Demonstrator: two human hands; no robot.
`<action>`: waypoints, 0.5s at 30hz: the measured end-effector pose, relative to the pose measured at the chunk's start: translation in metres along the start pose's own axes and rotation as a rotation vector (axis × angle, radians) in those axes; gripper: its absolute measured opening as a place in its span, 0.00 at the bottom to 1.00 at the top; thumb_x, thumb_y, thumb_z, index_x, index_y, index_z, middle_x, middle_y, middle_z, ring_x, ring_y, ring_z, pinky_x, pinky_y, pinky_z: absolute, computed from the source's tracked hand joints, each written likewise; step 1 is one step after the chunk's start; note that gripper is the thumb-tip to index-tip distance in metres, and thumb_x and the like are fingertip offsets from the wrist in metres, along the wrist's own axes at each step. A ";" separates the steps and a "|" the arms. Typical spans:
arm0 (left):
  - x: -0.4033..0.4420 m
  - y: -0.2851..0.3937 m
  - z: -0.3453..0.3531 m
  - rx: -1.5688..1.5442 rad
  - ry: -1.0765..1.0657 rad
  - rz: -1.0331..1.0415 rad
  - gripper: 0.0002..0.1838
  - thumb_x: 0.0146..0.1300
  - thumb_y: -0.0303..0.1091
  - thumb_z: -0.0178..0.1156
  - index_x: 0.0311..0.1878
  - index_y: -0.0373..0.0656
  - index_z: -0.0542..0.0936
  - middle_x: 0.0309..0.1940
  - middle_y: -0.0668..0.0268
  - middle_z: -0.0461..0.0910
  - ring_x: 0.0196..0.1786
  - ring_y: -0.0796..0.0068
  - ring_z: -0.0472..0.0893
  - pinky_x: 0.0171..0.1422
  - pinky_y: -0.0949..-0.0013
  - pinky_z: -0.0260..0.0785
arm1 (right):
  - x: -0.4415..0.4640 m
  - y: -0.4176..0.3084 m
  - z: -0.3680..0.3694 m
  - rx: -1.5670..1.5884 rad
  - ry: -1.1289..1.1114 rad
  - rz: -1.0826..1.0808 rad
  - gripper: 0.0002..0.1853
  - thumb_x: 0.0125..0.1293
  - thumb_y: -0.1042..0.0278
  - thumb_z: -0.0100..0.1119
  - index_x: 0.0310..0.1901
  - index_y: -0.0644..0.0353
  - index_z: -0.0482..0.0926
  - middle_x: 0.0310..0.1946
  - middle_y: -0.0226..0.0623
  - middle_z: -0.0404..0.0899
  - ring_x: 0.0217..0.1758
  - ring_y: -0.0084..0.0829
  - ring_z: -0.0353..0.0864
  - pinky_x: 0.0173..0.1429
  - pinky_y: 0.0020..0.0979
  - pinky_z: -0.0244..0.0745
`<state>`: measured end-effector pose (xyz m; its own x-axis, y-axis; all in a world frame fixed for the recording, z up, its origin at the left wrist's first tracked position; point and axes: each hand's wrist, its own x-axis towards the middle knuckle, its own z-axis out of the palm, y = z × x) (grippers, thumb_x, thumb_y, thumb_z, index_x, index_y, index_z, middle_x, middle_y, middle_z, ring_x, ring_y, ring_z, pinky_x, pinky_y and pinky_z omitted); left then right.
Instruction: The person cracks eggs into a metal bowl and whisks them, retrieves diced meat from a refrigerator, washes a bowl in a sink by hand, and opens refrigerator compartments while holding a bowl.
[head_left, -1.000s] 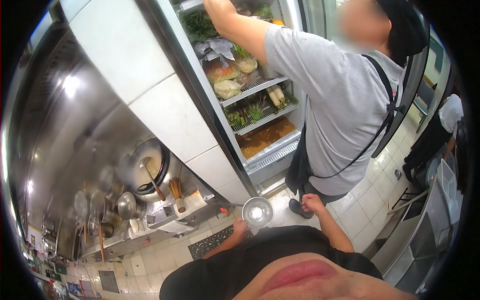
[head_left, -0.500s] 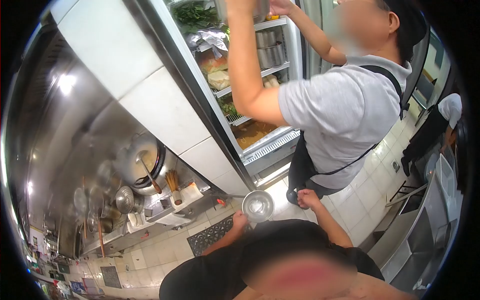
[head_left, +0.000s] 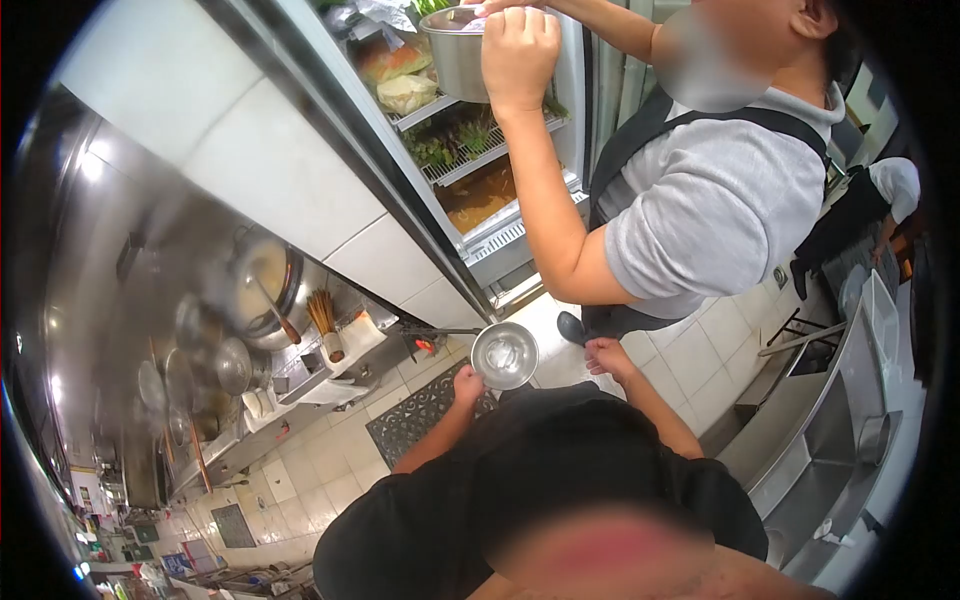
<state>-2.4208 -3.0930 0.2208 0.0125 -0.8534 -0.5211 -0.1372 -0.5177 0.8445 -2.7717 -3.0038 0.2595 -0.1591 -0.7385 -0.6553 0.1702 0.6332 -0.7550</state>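
A shiny metal bowl [head_left: 504,356] is held upright by its left rim in my left hand [head_left: 467,385]. It hangs in front of my body over the floor, its inside facing up. My right hand [head_left: 606,357] is a little to the right of the bowl, apart from it, with its fingers curled; whatever they might hold is too small to make out. Just beyond my hands a co-worker in a grey shirt [head_left: 700,210] holds a metal pot [head_left: 460,60] up before an open fridge [head_left: 475,240].
Shelves in the fridge bear vegetables [head_left: 408,93]. On the left stand a wok [head_left: 262,285] with a ladle, strainers [head_left: 233,366] and a bamboo brush [head_left: 322,312]. A steel sink [head_left: 820,450] is at the right, with another person [head_left: 862,215] beyond. A black mat [head_left: 400,425] lies on the floor.
The co-worker has brought a pot out of the fridge, lowered it and turned toward me. The view has shifted, and my left hand still holds the bowl.
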 end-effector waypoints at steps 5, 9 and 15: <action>0.008 -0.013 0.000 0.029 0.001 0.018 0.07 0.52 0.22 0.57 0.22 0.41 0.71 0.21 0.67 0.72 0.23 0.74 0.77 0.23 0.67 0.75 | -0.007 0.010 0.000 -0.019 -0.003 0.070 0.10 0.64 0.66 0.56 0.45 0.60 0.77 0.31 0.33 0.80 0.28 0.26 0.81 0.30 0.28 0.80; 0.007 -0.012 0.005 -0.005 0.003 0.023 0.07 0.52 0.22 0.57 0.22 0.41 0.71 0.22 0.67 0.73 0.23 0.75 0.76 0.23 0.68 0.75 | -0.007 0.014 0.000 -0.004 0.003 0.072 0.10 0.65 0.65 0.56 0.44 0.60 0.77 0.32 0.34 0.80 0.29 0.27 0.81 0.29 0.29 0.80; 0.003 0.001 0.008 0.056 -0.015 -0.031 0.05 0.54 0.22 0.55 0.25 0.41 0.72 0.22 0.68 0.74 0.24 0.76 0.76 0.24 0.69 0.74 | 0.000 0.020 0.004 0.002 0.004 0.104 0.12 0.67 0.63 0.56 0.46 0.61 0.77 0.34 0.35 0.80 0.29 0.27 0.81 0.31 0.29 0.81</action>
<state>-2.4290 -3.0958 0.2190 0.0030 -0.8358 -0.5491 -0.1918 -0.5394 0.8199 -2.7646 -2.9918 0.2449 -0.1448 -0.6678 -0.7301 0.1876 0.7060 -0.6829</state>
